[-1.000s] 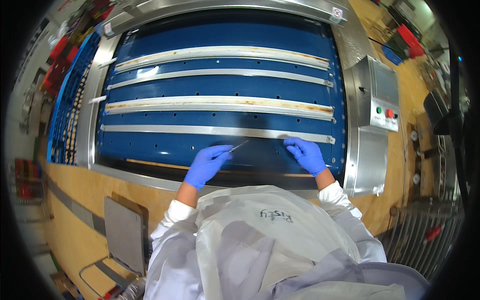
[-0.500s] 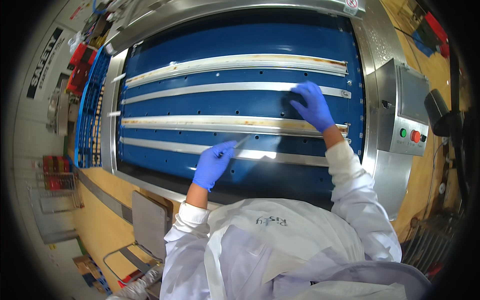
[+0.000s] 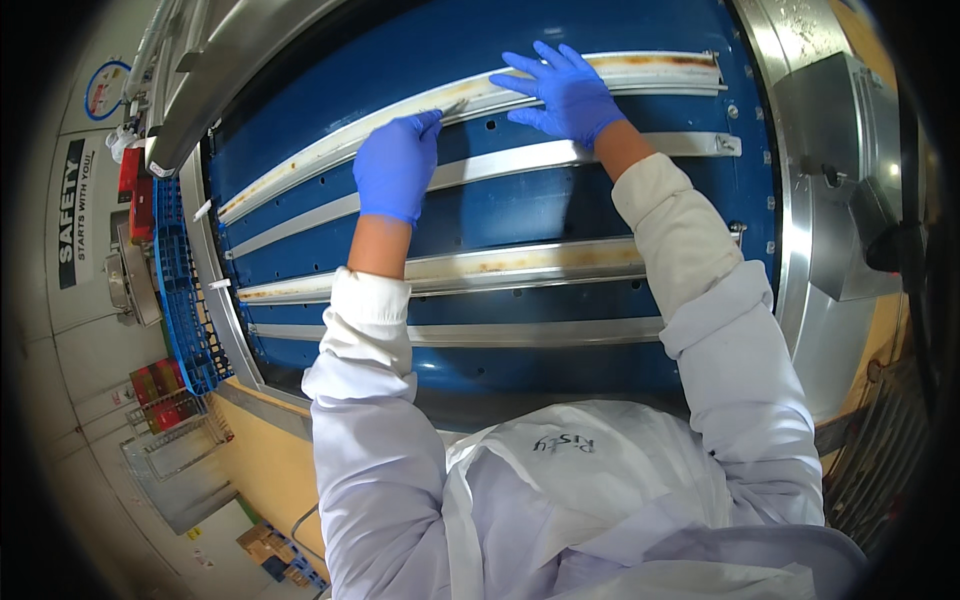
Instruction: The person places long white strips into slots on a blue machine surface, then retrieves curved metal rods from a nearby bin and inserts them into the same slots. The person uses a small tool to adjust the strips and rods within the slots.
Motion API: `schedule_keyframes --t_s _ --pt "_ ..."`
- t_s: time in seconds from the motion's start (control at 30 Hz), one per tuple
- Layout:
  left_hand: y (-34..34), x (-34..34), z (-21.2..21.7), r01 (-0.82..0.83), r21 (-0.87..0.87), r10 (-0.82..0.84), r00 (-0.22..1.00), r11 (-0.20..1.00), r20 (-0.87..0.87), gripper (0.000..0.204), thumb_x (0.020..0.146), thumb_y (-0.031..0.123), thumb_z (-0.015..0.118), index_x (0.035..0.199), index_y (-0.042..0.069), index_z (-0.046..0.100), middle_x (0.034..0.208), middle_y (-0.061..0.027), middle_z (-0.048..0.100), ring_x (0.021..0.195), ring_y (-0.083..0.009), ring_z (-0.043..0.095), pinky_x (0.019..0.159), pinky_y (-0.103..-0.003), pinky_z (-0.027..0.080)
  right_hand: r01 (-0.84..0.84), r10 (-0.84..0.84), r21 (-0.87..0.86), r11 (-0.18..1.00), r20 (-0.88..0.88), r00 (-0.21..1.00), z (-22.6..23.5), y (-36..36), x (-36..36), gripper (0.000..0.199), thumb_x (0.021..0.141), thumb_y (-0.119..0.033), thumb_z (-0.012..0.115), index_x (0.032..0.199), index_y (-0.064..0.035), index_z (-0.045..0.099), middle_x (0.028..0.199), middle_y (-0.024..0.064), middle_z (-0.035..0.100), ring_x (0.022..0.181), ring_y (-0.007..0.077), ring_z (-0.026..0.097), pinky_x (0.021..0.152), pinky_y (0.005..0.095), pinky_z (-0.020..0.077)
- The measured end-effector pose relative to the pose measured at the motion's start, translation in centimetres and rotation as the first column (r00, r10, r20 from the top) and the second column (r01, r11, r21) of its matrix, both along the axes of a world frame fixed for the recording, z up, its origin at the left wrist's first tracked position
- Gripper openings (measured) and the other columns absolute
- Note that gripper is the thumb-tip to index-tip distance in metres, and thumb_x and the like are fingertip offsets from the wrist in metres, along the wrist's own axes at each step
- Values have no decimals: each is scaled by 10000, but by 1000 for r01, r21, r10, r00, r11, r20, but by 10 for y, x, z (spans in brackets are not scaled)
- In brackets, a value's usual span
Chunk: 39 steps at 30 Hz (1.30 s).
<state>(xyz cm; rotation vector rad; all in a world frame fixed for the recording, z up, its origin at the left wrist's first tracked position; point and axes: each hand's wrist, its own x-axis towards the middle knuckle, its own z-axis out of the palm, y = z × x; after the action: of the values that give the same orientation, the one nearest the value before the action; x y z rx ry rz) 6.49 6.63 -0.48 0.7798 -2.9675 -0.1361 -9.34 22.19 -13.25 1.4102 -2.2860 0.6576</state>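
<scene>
My left hand [image 3: 395, 168], in a blue glove, is closed on a small thin grey pointed tool [image 3: 455, 109]. The tool's tip lies against or just over the far metal bar [image 3: 350, 130], a long white-and-silver rail with rusty brown stains. My right hand [image 3: 570, 98], also gloved in blue, is open with fingers spread over that same bar; whether it touches is unclear. Nearer me run a flat metal strip [image 3: 490, 163], a second stained bar [image 3: 500, 268] and another flat strip [image 3: 530, 333]. All stretch across a blue perforated surface [image 3: 510, 215].
A steel frame [image 3: 790, 230] borders the blue surface, with a steel control box [image 3: 840, 170] at the right. Curved steel housing [image 3: 240, 70] rises at the far left. Beside the left edge stands a blue plastic lattice [image 3: 185, 300]; red crates [image 3: 160, 385] are beyond it.
Both my hands have moved away from me to the far bar, the left still holding the tool. My right hand has spread its fingers. The view has shifted and turned.
</scene>
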Motion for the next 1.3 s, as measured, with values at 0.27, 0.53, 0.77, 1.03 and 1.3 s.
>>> schedule_keyframes --t_s 0.27,0.53,0.77,1.03,1.3 --pt "-8 -24 -5 69 -45 -64 993 997 96 211 893 322 604 1017 221 743 944 -113 700 842 -322 669 757 -396 532 60 -60 5 998 57 997 -6 -3 3 531 821 -607 582 1309 -398 553 1437 -26 469 1334 319 400 1144 449 258" --pt "0 -42 -6 160 -167 -139 981 973 132 185 870 242 610 971 174 749 935 -98 704 879 -320 668 782 -389 535 167 -191 250 954 76 979 15 -1 16 551 846 -649 518 1359 -455 470 1479 -69 404 1379 272 343 1162 430 221" --pt "0 -37 12 85 -36 -80 989 996 127 184 862 253 635 992 191 751 932 -97 709 842 -300 677 782 -368 535 152 -206 329 932 137 969 31 2 15 541 873 -636 494 1384 -475 422 1503 -78 367 1398 259 317 1178 402 190" --pt "4 -40 9 125 -67 -113 981 990 161 192 854 251 648 999 174 749 908 -113 710 830 -307 679 777 -362 530 10 -38 131 991 214 976 26 6 8 547 838 -532 594 1320 -279 546 1433 40 464 1346 359 365 1131 487 230" --pt "1 -43 11 38 36 -43 989 999 143 198 837 266 666 978 160 754 899 -120 712 840 -303 685 773 -349 527 -8 -4 52 999 212 977 25 11 10 541 823 -528 611 1301 -282 560 1394 48 500 1309 363 407 1119 494 249"
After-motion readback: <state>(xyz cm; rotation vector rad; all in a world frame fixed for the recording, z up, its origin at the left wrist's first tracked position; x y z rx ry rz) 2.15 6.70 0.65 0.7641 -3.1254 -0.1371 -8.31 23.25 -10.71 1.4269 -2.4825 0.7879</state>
